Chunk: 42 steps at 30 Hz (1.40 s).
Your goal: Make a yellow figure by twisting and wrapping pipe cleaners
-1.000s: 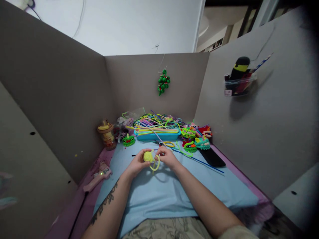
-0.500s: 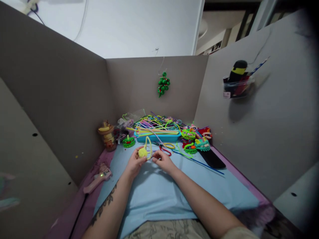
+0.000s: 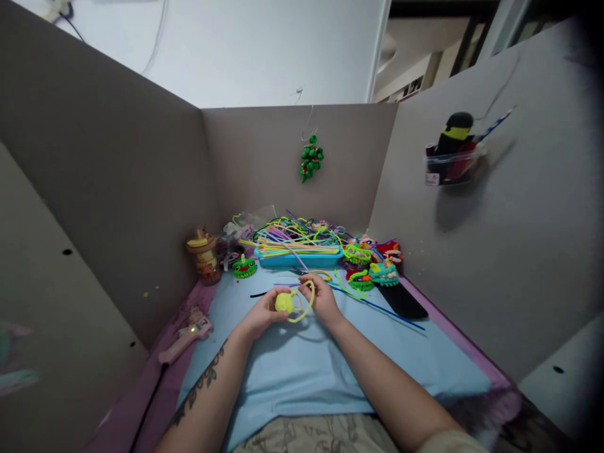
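Note:
My left hand [image 3: 265, 314] is closed around a yellow pipe-cleaner ball [image 3: 284, 304], held between thumb and fingers above the blue cloth [image 3: 302, 377]. From the ball a yellow pipe cleaner [image 3: 310, 305] curves out to the right in a wide loop. At the upper part of that loop, my right hand [image 3: 324, 301] pinches the pipe cleaner with its fingertips. Behind my right hand lies a yellow ring [image 3: 325, 275], partly covered.
A blue tray [image 3: 302, 259] heaped with pipe cleaners stands at the back. Finished pipe-cleaner pieces [image 3: 361, 280] and a black phone-like slab [image 3: 401, 302] lie right; a pink glue gun [image 3: 186, 340], a green piece [image 3: 244, 267] and a lidded cup [image 3: 205, 258] are left.
The ball has moved right and slightly down. My right hand has risen to the right, and the yellow loop, upright before, now swings out to the right in its fingers.

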Each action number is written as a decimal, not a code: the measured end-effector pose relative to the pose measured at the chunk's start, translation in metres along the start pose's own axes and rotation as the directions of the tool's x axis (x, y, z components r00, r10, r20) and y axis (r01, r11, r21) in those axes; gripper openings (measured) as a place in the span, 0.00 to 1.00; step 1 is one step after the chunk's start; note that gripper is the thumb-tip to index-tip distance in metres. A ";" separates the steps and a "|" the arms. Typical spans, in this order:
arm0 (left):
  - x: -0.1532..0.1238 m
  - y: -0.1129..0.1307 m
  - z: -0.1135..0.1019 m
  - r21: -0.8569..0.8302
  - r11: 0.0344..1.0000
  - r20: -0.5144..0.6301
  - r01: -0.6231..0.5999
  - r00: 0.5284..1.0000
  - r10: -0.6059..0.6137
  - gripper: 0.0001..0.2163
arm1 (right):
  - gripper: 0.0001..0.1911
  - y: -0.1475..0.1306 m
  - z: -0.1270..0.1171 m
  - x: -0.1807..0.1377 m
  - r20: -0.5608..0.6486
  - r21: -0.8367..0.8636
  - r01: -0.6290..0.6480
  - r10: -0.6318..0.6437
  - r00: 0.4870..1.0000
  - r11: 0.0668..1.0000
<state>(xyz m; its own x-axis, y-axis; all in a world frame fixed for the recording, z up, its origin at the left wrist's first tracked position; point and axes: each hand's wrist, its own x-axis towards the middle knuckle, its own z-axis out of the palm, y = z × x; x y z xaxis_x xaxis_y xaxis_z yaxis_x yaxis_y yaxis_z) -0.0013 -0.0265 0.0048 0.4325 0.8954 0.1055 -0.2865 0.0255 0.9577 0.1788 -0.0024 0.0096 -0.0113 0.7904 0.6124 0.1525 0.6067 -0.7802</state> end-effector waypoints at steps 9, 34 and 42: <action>0.001 0.001 -0.001 0.038 0.999 -0.036 -0.017 0.999 0.018 0.28 | 0.09 0.004 0.000 0.003 0.034 0.239 -0.268 0.268 0.963 0.933; 0.013 -0.009 -0.005 0.567 0.821 -0.396 -0.063 0.853 0.339 0.14 | 0.10 0.011 0.009 0.000 0.116 0.102 -0.318 0.306 0.945 0.943; 0.010 -0.012 0.004 0.820 0.570 -0.098 -0.058 0.966 0.240 0.08 | 0.09 0.016 0.020 -0.003 0.089 0.181 -0.334 0.323 0.942 0.925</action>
<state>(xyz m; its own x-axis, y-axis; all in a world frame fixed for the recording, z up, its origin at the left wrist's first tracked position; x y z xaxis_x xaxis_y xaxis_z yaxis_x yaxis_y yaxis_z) 0.0098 -0.0197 -0.0044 0.2654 0.9146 0.3051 0.5123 -0.4019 0.7590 0.1611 0.0064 -0.0076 -0.0494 0.9483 0.3134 -0.0341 0.3120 -0.9495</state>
